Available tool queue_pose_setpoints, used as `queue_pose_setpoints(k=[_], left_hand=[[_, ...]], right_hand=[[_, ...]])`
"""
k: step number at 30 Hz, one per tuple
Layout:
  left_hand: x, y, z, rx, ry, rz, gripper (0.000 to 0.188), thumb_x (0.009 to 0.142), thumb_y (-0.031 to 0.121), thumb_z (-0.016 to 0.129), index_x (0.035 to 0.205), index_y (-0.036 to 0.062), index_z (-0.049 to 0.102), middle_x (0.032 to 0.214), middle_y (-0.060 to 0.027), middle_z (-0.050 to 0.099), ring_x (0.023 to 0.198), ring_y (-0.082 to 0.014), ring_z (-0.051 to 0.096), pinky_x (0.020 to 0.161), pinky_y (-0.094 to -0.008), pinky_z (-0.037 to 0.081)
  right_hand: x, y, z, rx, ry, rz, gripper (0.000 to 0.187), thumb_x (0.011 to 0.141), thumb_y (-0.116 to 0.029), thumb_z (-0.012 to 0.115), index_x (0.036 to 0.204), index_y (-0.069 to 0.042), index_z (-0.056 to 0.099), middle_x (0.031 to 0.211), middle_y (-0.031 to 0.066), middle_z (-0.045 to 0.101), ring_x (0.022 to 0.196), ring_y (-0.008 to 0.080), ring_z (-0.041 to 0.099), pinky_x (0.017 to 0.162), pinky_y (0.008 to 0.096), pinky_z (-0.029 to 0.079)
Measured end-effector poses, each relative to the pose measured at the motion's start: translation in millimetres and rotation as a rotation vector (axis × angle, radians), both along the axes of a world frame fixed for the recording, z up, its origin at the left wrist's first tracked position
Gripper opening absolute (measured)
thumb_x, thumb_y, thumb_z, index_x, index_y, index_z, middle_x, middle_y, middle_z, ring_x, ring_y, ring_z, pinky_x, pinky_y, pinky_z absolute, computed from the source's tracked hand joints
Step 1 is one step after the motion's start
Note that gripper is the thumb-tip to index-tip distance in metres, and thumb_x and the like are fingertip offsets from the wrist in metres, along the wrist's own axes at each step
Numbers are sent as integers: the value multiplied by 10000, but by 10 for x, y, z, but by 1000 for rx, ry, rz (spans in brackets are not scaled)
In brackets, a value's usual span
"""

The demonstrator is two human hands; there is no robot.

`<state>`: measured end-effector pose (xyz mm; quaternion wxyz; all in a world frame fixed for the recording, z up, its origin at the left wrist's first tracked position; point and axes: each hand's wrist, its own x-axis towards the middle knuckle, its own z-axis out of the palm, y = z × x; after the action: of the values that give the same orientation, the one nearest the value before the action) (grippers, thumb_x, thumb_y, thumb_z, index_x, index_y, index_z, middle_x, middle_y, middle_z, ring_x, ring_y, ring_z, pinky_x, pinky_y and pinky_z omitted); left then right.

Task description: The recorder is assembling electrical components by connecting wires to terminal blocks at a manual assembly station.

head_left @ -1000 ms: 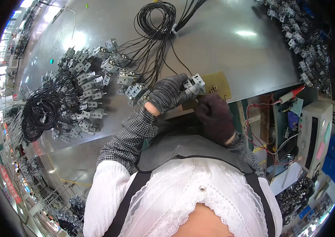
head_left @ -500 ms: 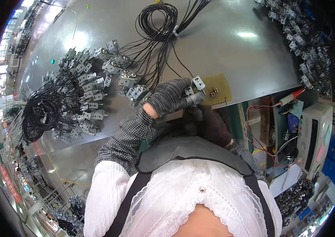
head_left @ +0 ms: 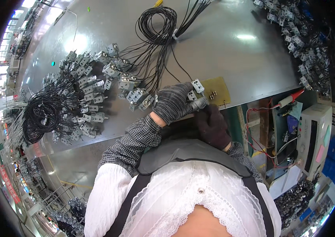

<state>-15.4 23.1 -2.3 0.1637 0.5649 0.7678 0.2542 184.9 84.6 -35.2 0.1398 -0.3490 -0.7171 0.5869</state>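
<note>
Because its cables are gathered into a coil [head_left: 29, 122], the pile of blocks [head_left: 93, 118] at far left lies compactly on the table [head_left: 246, 67], the metal parts fanned along its right side, seemingly so the leads do not tangle. Next comes a looser cluster [head_left: 127, 81] near the left hand [head_left: 172, 103], probably for easy reach, its thin cables running up to a loop [head_left: 171, 24] that a white tie [head_left: 175, 34] bunches. In a striped grey glove, that hand has thumb and fingers clamped on one block [head_left: 198, 85] at the left edge of a yellowish plate [head_left: 221, 85], apparently to steady it. Small brass-coloured pins [head_left: 213, 94] stand on the plate, just right of the block. The right hand [head_left: 213, 128], in a dark maroon glove, curls just below, close to the left thumb; whether its fingers grip anything, one cannot tell. Further right are another heap [head_left: 297, 40] of metal parts, a red-tipped probe [head_left: 292, 97] and a pale box [head_left: 311, 132].
</note>
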Motion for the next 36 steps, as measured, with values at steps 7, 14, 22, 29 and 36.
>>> queue_pose_setpoints(k=[7, 14, 22, 29, 36], left_hand=[[-1, 35, 33, -15, -28, 33, 498, 884, 537, 792, 1082, 85, 730, 847, -134, 747, 713, -325, 744, 664, -427, 587], [2, -65, -238, 209, -627, 104, 558, 907, 413, 823, 1254, 28, 617, 1022, -212, 743, 911, -346, 758, 783, -442, 603], [-328, -562, 311, -194, 561, -207, 832, 794, 486, 842, 1498, 157, 546, 1268, -159, 679, 1105, -316, 690, 1077, -506, 461], [-262, -425, 274, -145, 351, -138, 492, 896, 409, 787, 1282, 123, 680, 986, -116, 722, 943, -303, 714, 918, -439, 536], [-159, -80, 212, -167, -351, 45, 439, 968, 356, 769, 1260, 37, 696, 948, -134, 758, 841, -238, 751, 784, -377, 597]], right_hand=[[-27, 102, 163, 285, 87, 268, 295, 987, -209, 687, 1207, -30, 608, 1044, 210, 654, 885, 354, 682, 755, 471, 544], [111, 128, 38, -732, 272, 140, 302, 1033, -276, 672, 1217, -44, 610, 869, 25, 670, 742, 180, 650, 665, 347, 543], [17, 89, 62, -1112, 479, 93, 316, 1080, -291, 594, 1269, -38, 590, 1237, 101, 645, 1054, 181, 635, 950, 408, 552], [-237, 232, 491, -945, 380, 119, 423, 1060, -347, 614, 1296, 5, 615, 1222, 102, 686, 1075, 192, 645, 937, 375, 540], [-114, 575, 390, -142, 235, -151, 273, 1084, -187, 562, 1264, 7, 632, 1115, 90, 699, 1036, 169, 653, 941, 341, 531]])
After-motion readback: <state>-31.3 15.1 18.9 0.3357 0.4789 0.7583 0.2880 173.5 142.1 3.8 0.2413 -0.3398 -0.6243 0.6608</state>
